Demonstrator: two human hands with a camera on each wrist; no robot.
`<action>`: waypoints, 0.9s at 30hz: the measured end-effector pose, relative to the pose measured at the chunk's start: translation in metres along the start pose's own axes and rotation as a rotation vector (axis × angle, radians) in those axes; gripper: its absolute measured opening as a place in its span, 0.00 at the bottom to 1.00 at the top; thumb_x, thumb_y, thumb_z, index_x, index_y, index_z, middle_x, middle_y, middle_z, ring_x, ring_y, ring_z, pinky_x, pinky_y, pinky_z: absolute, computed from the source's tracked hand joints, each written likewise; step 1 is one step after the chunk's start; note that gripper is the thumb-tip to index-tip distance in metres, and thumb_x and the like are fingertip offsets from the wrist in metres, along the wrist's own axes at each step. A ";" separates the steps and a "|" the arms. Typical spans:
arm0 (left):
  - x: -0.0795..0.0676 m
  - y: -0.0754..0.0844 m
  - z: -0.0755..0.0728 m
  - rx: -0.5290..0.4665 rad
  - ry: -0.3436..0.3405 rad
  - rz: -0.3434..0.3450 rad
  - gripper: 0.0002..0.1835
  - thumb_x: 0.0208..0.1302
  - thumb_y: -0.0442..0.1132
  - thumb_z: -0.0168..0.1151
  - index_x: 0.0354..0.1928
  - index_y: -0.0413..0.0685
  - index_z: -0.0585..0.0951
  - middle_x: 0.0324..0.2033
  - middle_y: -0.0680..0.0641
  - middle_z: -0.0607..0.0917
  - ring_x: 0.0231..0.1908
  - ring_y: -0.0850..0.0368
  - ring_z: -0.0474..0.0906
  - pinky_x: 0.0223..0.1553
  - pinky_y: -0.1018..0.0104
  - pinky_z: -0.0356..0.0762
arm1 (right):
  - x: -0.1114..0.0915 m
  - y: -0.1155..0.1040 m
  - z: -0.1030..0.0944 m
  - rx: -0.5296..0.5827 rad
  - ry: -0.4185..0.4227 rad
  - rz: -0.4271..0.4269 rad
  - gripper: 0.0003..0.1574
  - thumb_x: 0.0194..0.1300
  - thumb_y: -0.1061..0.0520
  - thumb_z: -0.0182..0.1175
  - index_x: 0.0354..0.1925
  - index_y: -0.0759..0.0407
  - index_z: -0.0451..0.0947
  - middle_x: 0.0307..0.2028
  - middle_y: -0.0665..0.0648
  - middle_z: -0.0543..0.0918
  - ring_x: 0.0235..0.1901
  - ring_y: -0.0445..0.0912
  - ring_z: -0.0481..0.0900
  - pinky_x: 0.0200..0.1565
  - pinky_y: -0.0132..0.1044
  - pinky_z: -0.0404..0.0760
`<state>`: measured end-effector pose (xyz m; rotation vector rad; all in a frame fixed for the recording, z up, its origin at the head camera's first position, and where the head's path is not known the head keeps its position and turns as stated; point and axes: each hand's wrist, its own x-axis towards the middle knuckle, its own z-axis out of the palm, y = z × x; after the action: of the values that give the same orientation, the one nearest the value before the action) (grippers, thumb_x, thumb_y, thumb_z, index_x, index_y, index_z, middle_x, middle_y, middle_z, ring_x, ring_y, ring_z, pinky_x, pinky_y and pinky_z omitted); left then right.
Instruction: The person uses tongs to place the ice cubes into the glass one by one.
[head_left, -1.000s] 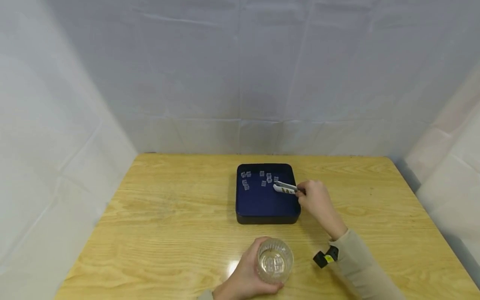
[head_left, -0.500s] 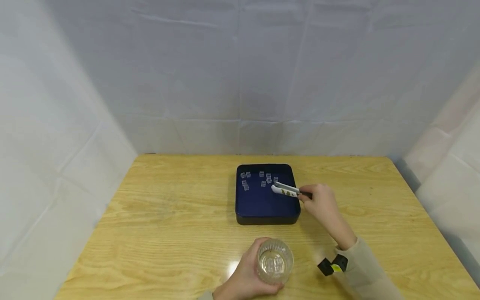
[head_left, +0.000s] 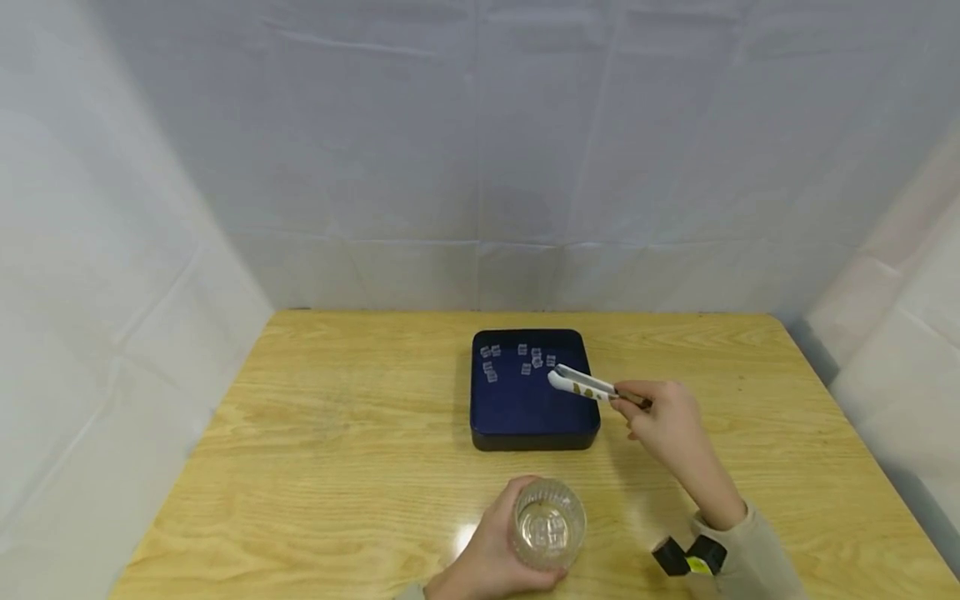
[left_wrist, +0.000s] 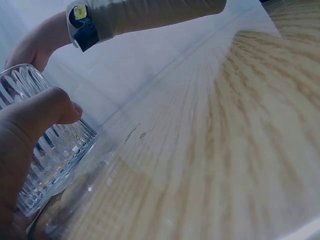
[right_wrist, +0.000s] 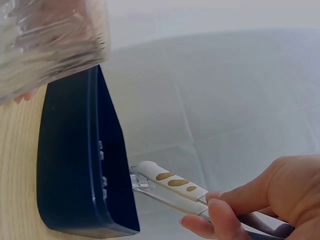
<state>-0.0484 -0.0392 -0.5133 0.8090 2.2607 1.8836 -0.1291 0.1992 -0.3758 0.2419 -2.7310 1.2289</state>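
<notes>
My left hand (head_left: 498,542) grips a ribbed clear glass (head_left: 549,525) at the front of the table, thumb and fingers curled round its side. A few clear cubes (head_left: 546,532) show at the glass's bottom. With thumb and fingers, my right hand (head_left: 671,425) pinches tongs (head_left: 585,385) with white, gold-spotted arms. Their tips hang over the right part of a dark blue square tray (head_left: 536,417). In the right wrist view a clear cube (right_wrist: 142,183) shows between the tips. Several small clear cubes (head_left: 491,376) lie in the tray's far half.
The wooden table (head_left: 337,433) carries the tray near its middle. White cloth walls (head_left: 420,167) stand behind it and at both sides. A black device (head_left: 686,558) with a yellow mark is strapped to the right wrist.
My right hand has moved back and to the right, away from the tray. The tongs' tips dipped left, then drew back right. The left hand and the glass stay put.
</notes>
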 end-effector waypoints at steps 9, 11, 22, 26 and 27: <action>-0.001 0.002 -0.001 -0.012 -0.007 -0.024 0.52 0.36 0.36 0.84 0.66 0.62 0.66 0.57 0.54 0.78 0.55 0.54 0.77 0.58 0.57 0.76 | -0.016 -0.010 -0.014 0.031 0.006 -0.008 0.12 0.62 0.68 0.65 0.45 0.68 0.85 0.25 0.56 0.84 0.16 0.42 0.78 0.17 0.33 0.80; -0.001 0.001 0.000 -0.013 -0.003 -0.016 0.51 0.36 0.36 0.83 0.66 0.61 0.66 0.57 0.53 0.78 0.55 0.54 0.77 0.57 0.57 0.76 | -0.020 -0.012 -0.017 0.040 0.012 -0.023 0.11 0.62 0.68 0.66 0.45 0.68 0.85 0.25 0.56 0.85 0.16 0.41 0.78 0.18 0.33 0.80; -0.001 0.002 0.001 -0.023 -0.005 -0.010 0.51 0.37 0.36 0.83 0.66 0.60 0.66 0.57 0.54 0.78 0.55 0.53 0.77 0.58 0.56 0.76 | -0.049 -0.020 -0.031 0.116 0.000 -0.071 0.13 0.59 0.70 0.67 0.45 0.67 0.86 0.27 0.55 0.87 0.15 0.39 0.77 0.17 0.34 0.80; -0.001 0.002 0.000 -0.023 -0.004 -0.012 0.51 0.37 0.36 0.83 0.66 0.61 0.66 0.57 0.54 0.78 0.55 0.53 0.77 0.58 0.56 0.76 | -0.061 -0.024 -0.036 0.145 -0.018 -0.073 0.13 0.59 0.67 0.68 0.45 0.64 0.86 0.27 0.51 0.87 0.16 0.39 0.77 0.17 0.34 0.80; 0.000 0.002 0.000 -0.024 -0.006 -0.012 0.51 0.37 0.36 0.83 0.66 0.61 0.66 0.57 0.54 0.78 0.55 0.53 0.77 0.58 0.56 0.76 | -0.064 -0.024 -0.037 0.145 -0.025 -0.073 0.13 0.59 0.66 0.68 0.45 0.63 0.86 0.27 0.50 0.86 0.16 0.39 0.77 0.17 0.34 0.80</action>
<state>-0.0471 -0.0391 -0.5112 0.7948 2.2302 1.8968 -0.0594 0.2167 -0.3458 0.3711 -2.6304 1.4140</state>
